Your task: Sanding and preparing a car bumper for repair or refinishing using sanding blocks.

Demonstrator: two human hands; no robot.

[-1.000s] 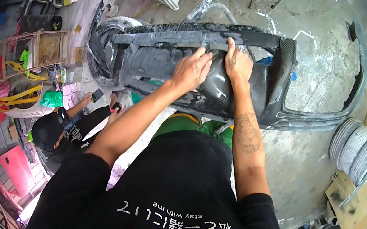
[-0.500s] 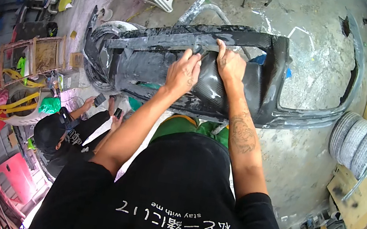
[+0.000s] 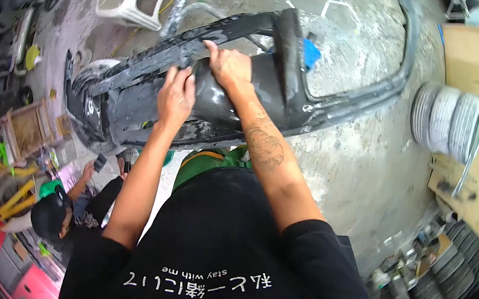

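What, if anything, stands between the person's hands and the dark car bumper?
Nothing visible blocks the right hand: it lies against the car bumper. Nothing visible bars the left hand either, though something small and dark shows at its fingertips; whether that is held or part of the bumper, I cannot tell.

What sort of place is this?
Likely a car body workshop: what looks like a large dark bumper is under the person's hands, dusty tyres sit at right, and the concrete floor is stained.
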